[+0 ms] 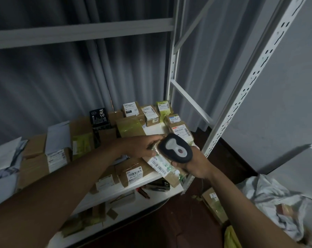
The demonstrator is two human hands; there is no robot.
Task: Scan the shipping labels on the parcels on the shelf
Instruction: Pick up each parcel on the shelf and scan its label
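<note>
My left hand (142, 146) grips the upper end of a flat brown parcel (169, 171) held over the front right corner of the white shelf (149, 178). Its white barcode label (158, 164) faces up, under clear tape. My right hand (194, 163) holds a black and grey barcode scanner (176, 148) right above that parcel, its head pointing down at the label. Several other cardboard parcels (149, 113) with labels lie across the shelf behind and to the left.
White perforated shelf uprights (244, 90) rise on the right. A lower shelf (126, 206) carries tape scraps and small tools. A box (214, 203) and crumpled grey bags (277, 208) lie on the dark floor at right. Grey curtains hang behind.
</note>
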